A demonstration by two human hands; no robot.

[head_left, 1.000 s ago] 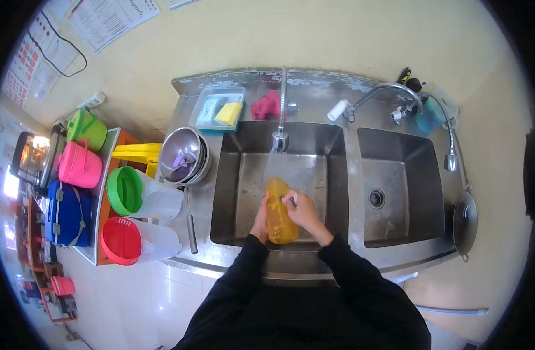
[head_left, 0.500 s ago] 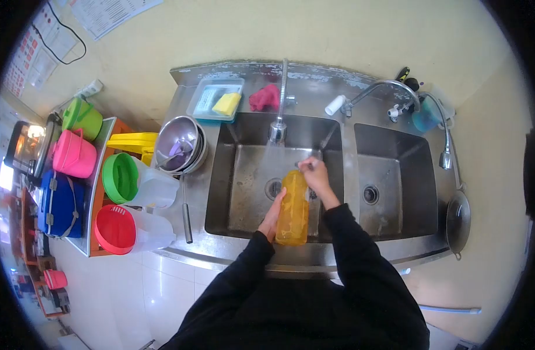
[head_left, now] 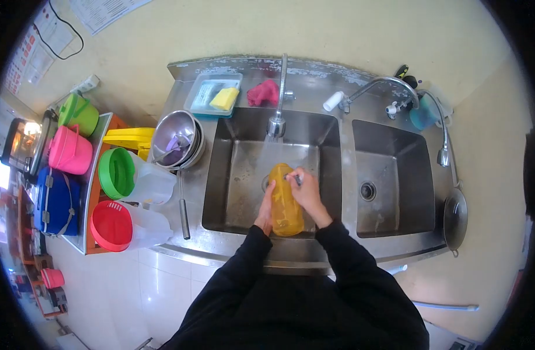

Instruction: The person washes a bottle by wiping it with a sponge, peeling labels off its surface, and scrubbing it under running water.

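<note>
A translucent yellow plastic container, tall and bottle-like, lies tilted over the front of the left sink basin. Along its left side my left hand is closed around it. My right hand is pinched on a small grey thing and presses against the container's upper right side; what the grey thing is, I cannot make out. Water runs from the spray faucet just beyond the container. The basin's drain is partly hidden behind the container.
Stacked metal bowls and a dark-handled utensil lie left of the basin. Clear jugs with a green lid and a red lid stand further left. A yellow sponge and pink cloth sit behind. A second basin is at right.
The container's top has moved left and slightly away from me, so it leans more. My right hand has shifted left and down from the container's top onto its side.
</note>
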